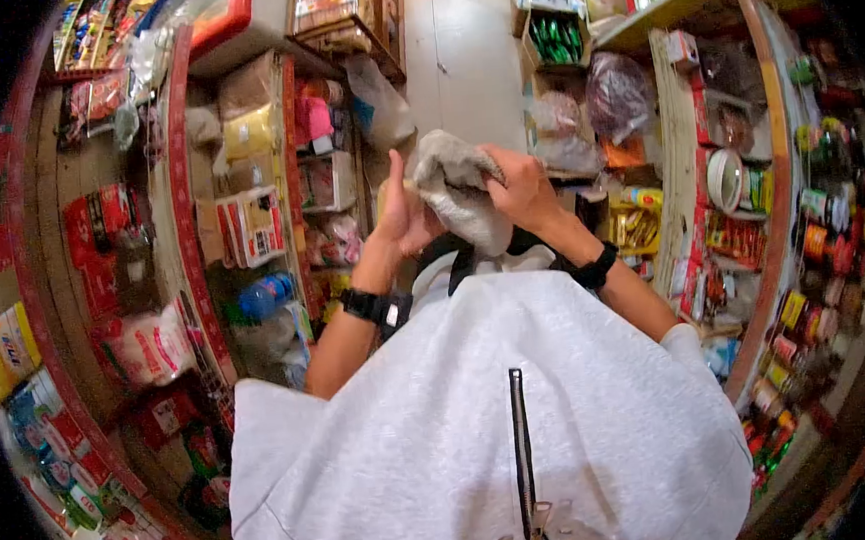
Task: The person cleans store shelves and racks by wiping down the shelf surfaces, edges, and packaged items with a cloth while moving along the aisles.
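Note:
A crumpled grey cloth (462,183) is held up in front of my chest, above the aisle floor. My right hand (525,188) grips its right edge, with the fingers closed round the fabric. At the cloth's left side is my left hand (400,212), its thumb pointing up and apart from the fingers. The fingers of that hand are partly hidden beside the cloth, and whether they touch it is unclear. Both wrists wear black bands.
Shelves of packaged goods line both sides. A clear plastic bag (379,103) hangs at the left shelf's end. A dark purple bag (619,96) and a box of green bottles (557,39) are on the right. Pale floor (451,38) runs ahead between them.

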Motion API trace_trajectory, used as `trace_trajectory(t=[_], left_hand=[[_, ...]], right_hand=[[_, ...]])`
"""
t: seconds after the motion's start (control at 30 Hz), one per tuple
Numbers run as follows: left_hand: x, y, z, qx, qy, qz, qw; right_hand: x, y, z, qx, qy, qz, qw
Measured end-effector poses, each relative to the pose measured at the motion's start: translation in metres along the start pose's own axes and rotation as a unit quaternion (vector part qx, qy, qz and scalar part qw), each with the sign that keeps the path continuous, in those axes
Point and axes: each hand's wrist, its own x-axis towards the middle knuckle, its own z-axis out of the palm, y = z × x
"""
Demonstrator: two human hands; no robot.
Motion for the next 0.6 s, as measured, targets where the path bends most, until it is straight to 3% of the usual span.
trace_trajectory(t=[0.07, 0.1, 0.17, 0.2, 0.23, 0.3, 0.33, 0.43, 0.5, 0.6], left_hand=[[0.0, -0.007, -0.013, -0.033, 0.009, 0.082, 0.996], [0.008, -0.004, 0.012, -0.08, 0.066, 0.02, 0.994], [0.07, 0.038, 0.016, 0.223, 0.149, 0.141, 0.953], [0.082, 0.056, 0.016, 0.307, 0.216, 0.151, 0.915], [0.1, 0.073, 0.002, 0.303, 0.218, 0.156, 0.915], [0.123, 0.098, -0.043, 0.486, 0.244, 0.161, 0.824], [0.125, 0.124, -0.034, 0.531, 0.258, 0.23, 0.773], [0.132, 0.199, -0.021, 0.636, 0.255, 0.122, 0.718], [0.152, 0.237, -0.013, 0.635, 0.24, 0.108, 0.726], [0.199, 0.296, -0.009, 0.448, 0.236, 0.107, 0.856]], right_hand=[[0.014, -0.004, 0.0, 0.031, 0.007, 0.032, 0.999], [0.027, -0.003, -0.027, 0.065, -0.04, 0.108, 0.991], [0.101, 0.03, -0.05, 0.031, -0.072, 0.059, 0.995], [0.124, 0.043, -0.052, 0.027, -0.086, 0.05, 0.995], [0.146, 0.051, -0.065, 0.026, -0.09, 0.045, 0.995], [0.182, 0.067, -0.096, -0.023, -0.106, 0.052, 0.993], [0.205, 0.092, -0.108, -0.031, -0.098, 0.044, 0.994], [0.265, 0.128, -0.134, -0.031, -0.126, 0.035, 0.991], [0.304, 0.137, -0.137, -0.042, -0.116, 0.051, 0.991], [0.364, 0.144, -0.124, -0.029, -0.112, 0.061, 0.991]])
